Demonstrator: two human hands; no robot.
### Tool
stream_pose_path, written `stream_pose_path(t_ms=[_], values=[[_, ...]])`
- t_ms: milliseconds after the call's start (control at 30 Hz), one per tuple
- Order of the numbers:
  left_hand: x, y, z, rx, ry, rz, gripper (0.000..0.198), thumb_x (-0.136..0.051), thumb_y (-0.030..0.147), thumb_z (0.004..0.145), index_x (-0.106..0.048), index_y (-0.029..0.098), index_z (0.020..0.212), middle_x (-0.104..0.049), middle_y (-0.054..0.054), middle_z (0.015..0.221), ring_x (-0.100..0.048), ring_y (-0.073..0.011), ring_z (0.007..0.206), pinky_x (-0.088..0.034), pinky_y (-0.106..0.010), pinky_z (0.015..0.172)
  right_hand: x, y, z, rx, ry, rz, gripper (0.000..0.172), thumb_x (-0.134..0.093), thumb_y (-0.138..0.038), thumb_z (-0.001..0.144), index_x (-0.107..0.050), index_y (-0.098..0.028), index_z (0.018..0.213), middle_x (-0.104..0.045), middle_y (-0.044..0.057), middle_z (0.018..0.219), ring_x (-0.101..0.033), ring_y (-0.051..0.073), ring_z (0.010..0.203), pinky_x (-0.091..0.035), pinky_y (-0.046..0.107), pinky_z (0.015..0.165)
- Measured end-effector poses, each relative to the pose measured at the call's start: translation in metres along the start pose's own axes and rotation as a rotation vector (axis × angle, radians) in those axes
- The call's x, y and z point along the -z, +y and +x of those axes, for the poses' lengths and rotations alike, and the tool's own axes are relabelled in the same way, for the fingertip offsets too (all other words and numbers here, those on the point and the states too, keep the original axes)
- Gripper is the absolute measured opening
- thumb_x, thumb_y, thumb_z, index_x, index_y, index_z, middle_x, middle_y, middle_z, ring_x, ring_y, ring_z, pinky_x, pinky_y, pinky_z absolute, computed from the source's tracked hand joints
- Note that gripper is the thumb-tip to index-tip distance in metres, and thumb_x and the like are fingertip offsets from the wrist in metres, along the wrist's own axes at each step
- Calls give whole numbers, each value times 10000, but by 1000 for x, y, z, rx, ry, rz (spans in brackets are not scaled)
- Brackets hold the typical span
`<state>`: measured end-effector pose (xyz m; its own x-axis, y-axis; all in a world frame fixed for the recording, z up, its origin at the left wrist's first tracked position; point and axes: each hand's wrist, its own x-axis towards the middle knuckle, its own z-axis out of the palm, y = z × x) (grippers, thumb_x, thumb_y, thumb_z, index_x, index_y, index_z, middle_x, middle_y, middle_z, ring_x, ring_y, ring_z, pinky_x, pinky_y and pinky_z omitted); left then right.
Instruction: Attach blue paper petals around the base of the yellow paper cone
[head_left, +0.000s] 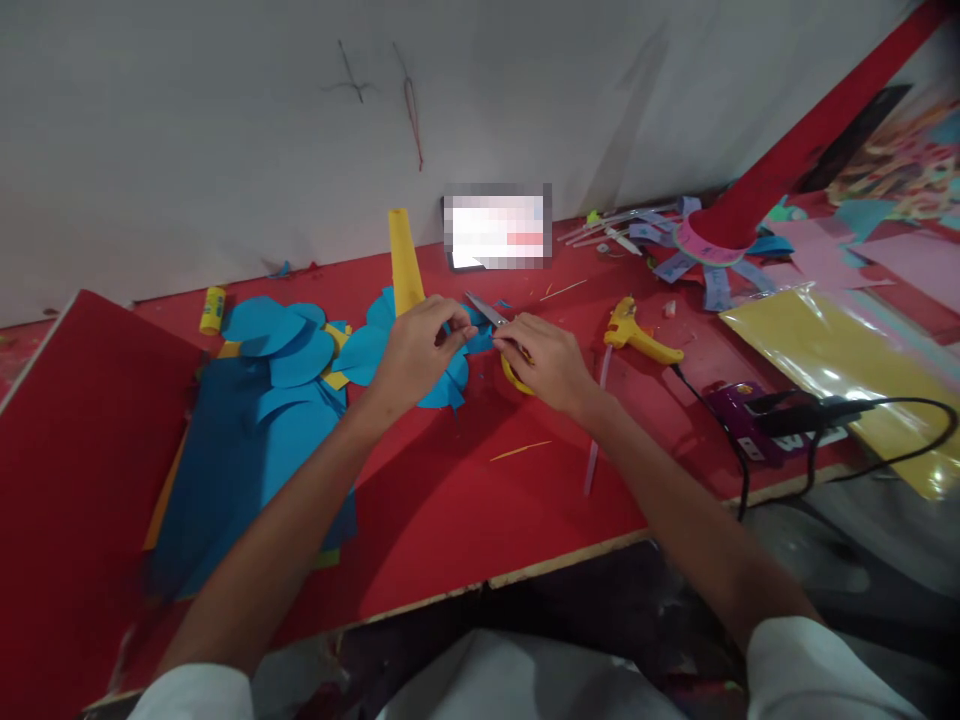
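My left hand point(420, 350) is closed in a pinch over blue paper petals point(365, 352). What its fingertips hold, if anything, is too small to make out. Facing it a short gap away, my right hand point(551, 362) also pinches, thumb against forefinger, with its contents unclear. Under and beside the right hand lie scissors point(487, 309), their blades pointing away and the yellow handle partly covered. Just beyond my left hand stands a rolled yellow paper tube point(405, 262). Small blue paper pieces point(480, 342) show between the two hands.
Blue paper discs and sheets point(300, 350) are piled on the left beside a glue stick point(213, 311). A yellow glue gun point(637, 335) lies right, its cord running to a purple power box point(750, 420). A pixelated screen point(497, 235) leans against the wall.
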<state>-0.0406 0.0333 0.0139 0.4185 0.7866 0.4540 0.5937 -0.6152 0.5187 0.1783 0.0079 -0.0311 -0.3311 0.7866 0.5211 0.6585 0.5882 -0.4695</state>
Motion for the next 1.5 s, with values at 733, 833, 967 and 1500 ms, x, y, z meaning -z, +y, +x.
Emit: stream_pose_path(t_ms=[733,833,967,1500], values=[[-31,1,-12,-17,41,-3,144,-585,233,1013,-525,224,883,-595,-7,866,-554,-156,785,-444,-285,697,2,5,-2,-98,125,135,262,-510,-419,1056,-666,-237,949,-742,55,937,-646,190,793,-484,339,767],[-29,-4,-10,-52,-8,20,88,-573,191,1010,-552,215,929,-632,-26,923,-587,-159,820,-471,-282,724,6,14,-3,-38,67,70,251,-508,-392,1059,-693,-240,986,-755,66,961,-667,213,862,-493,356,803],[0,-6,-11,-161,-88,50,69,-577,251,1034,-615,219,1082,-694,-41,1041,-654,-160,896,-519,-272,772,14,21,-4,158,-94,-100,265,-478,-299,1070,-725,-235,998,-759,82,1006,-652,242,946,-480,377,827],[89,-119,-124,537,428,490,231,-690,354,947,-649,198,1113,-679,-31,1068,-596,-189,929,-502,-351,870,22,10,-11,308,-243,-119,443,-459,-521,1079,-685,-219,847,-653,61,835,-604,216,852,-429,349,754]])
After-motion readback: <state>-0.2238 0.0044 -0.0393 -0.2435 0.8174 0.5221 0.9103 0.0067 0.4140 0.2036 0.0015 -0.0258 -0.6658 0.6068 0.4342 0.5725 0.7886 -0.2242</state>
